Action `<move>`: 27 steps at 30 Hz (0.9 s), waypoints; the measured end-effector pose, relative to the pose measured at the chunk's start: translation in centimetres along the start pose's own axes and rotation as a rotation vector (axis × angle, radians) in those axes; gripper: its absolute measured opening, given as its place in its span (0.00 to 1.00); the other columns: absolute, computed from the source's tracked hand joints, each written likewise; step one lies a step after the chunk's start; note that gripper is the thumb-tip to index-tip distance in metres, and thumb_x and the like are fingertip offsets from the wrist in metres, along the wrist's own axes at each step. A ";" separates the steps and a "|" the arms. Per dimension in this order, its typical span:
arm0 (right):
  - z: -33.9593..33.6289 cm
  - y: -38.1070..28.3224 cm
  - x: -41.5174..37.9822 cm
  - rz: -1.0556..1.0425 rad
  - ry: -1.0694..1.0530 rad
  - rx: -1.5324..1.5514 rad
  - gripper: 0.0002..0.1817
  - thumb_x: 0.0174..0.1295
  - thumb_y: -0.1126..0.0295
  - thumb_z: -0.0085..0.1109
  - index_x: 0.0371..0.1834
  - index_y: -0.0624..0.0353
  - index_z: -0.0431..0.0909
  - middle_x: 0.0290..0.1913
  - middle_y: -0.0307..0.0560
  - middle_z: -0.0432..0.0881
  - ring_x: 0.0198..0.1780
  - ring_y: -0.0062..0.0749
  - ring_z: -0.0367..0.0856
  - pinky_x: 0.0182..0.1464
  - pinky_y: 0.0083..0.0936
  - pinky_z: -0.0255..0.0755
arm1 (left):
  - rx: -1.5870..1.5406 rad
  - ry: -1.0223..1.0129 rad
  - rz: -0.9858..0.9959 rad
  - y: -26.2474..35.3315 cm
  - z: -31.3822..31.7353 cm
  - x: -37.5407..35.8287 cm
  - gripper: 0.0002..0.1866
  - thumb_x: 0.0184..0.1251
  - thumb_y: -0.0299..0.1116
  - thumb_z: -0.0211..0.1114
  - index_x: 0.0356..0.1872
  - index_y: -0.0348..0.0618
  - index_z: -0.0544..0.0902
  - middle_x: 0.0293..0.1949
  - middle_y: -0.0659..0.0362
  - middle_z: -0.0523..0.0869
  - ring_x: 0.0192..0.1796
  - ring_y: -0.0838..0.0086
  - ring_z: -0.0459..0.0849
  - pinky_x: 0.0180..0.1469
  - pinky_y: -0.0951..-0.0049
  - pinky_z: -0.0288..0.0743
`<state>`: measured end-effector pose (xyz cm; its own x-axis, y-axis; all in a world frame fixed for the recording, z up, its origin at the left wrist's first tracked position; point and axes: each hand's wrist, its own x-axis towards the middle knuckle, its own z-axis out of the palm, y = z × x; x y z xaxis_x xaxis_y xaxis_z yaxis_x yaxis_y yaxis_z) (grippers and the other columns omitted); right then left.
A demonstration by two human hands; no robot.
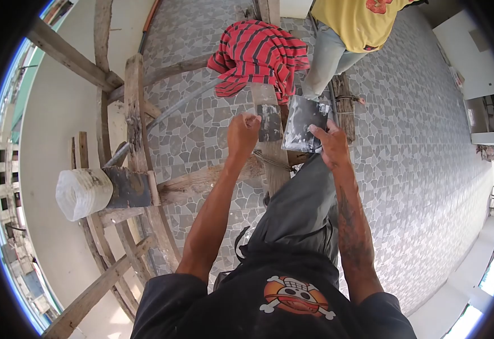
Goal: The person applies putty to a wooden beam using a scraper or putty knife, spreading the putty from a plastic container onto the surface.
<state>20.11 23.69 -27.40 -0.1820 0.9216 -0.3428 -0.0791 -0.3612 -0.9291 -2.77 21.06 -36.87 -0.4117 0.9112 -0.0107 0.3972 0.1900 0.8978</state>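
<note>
My left hand (242, 135) is closed, its thumb and fingers pinching the edge of a small dark plate (269, 123) with whitish smears. My right hand (331, 144) grips a larger dark square plate (303, 116) by its right side, thumb on top. White putty-like residue marks its face, mostly along the left and top. The two plates are side by side with a narrow gap between them. Below them runs a wooden beam (275, 175). Just beyond lies a red-and-black striped cloth (261, 53), draped over the timber.
At left stands rough timber framing (137, 113), with a translucent white container (83, 194) beside a dark board (131, 189). Another person in a yellow shirt (357, 22) is ahead. Stone-patterned tile (411, 169) covers the floor. A white cabinet (470, 53) stands at far right.
</note>
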 end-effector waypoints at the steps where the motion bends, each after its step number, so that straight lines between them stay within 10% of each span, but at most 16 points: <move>1: -0.1 1.0 0.4 -0.019 -0.039 0.077 0.19 0.61 0.76 0.62 0.55 0.71 0.74 0.47 0.44 0.81 0.46 0.23 0.77 0.52 0.22 0.71 | -0.127 -0.013 -0.031 1.2 0.0 -0.4 0.17 0.61 0.42 0.69 0.36 0.34 0.84 0.30 0.51 0.86 0.32 0.66 0.84 0.39 0.69 0.75; 11: 0.7 1.6 -0.2 0.018 -0.200 0.211 0.24 0.65 0.74 0.59 0.62 0.72 0.67 0.53 0.47 0.78 0.51 0.26 0.78 0.56 0.25 0.72 | -0.658 -0.422 -0.340 6.7 -0.8 -0.3 0.14 0.67 0.43 0.66 0.36 0.42 0.81 0.30 0.66 0.81 0.33 0.84 0.77 0.41 0.78 0.72; 27: 0.5 2.5 1.6 -0.170 -0.054 0.118 0.14 0.65 0.72 0.59 0.52 0.64 0.77 0.47 0.41 0.81 0.47 0.23 0.77 0.52 0.22 0.70 | -0.617 -0.518 -0.395 3.7 -2.0 -6.8 0.15 0.68 0.41 0.66 0.40 0.36 0.82 0.34 0.61 0.83 0.39 0.77 0.82 0.45 0.77 0.74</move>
<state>19.17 24.21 -30.21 -0.2080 0.9629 -0.1717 -0.2272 -0.2183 -0.9491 -0.16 14.85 -32.63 0.0563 0.9000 -0.4323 -0.2682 0.4307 0.8617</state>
